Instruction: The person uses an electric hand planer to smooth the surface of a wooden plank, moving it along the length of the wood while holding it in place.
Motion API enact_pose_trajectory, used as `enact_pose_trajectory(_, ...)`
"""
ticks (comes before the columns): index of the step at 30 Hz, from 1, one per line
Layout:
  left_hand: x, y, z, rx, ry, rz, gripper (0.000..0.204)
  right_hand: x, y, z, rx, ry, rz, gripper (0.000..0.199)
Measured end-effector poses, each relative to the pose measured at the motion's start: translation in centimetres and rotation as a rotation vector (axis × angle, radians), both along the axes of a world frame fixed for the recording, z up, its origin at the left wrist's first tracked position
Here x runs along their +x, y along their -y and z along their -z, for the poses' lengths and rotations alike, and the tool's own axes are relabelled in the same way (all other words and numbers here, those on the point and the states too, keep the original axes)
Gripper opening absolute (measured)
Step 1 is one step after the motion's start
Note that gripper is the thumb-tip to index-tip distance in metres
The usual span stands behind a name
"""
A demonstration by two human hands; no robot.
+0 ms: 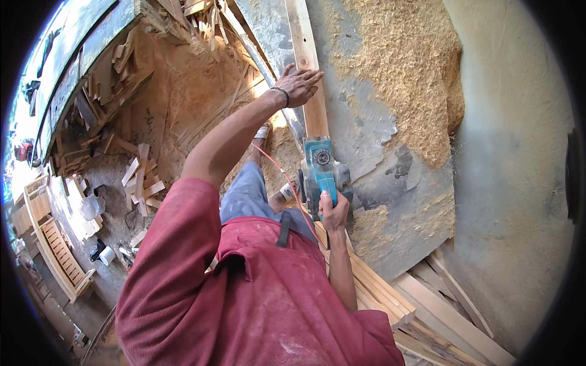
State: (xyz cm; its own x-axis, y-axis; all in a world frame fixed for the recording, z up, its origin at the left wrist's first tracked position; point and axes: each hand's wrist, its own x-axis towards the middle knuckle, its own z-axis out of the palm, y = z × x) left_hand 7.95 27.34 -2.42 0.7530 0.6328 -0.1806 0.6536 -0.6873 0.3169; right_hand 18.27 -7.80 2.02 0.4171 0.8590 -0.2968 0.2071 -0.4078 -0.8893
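A teal electric hand planer (pixel 320 160) rests on a long wooden board (pixel 315 119) with a knot and brownish patches. My right hand (pixel 334 213) is closed around the planer's rear handle. Ahead of the tool, my left hand (pixel 297 87) lies across the board's left edge with its fingers stretched out; whether it presses on the wood or hovers just above it, I cannot tell. An orange-red cord (pixel 282 171) runs past my legs near the planer. The board's near part is hidden under the tool and my right arm.
A grey worktop (pixel 403 226) carries a big heap of wood shavings (pixel 415 73), with a wall (pixel 519 183) at the right. Planks (pixel 378 287) lie at the lower right. Offcuts (pixel 144 180) and a slatted wooden piece (pixel 61 244) are on the left.
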Motion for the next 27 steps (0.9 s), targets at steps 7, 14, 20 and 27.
enact_pose_trajectory(7,-0.7,-2.4,-1.2,-0.296,0.206,-0.057,0.059,0.7,-4.4,-0.4,-0.032,0.007,-0.022,0.043)
enact_pose_trajectory(14,-6.9,8.3,8.0,-0.317,0.862,-1.042,0.040,0.2,-8.9,-1.5,-0.025,-0.039,-0.008,0.042)
enact_pose_trajectory(20,-7.7,27.4,14.2,-0.677,0.472,-0.608,0.039,0.2,-13.0,-2.0,-0.040,-0.099,-0.008,0.039)
enact_pose_trajectory(27,-6.1,31.0,12.0,-0.891,0.170,0.077,0.058,0.0,-18.9,-2.3,-0.014,-0.148,0.007,0.039)
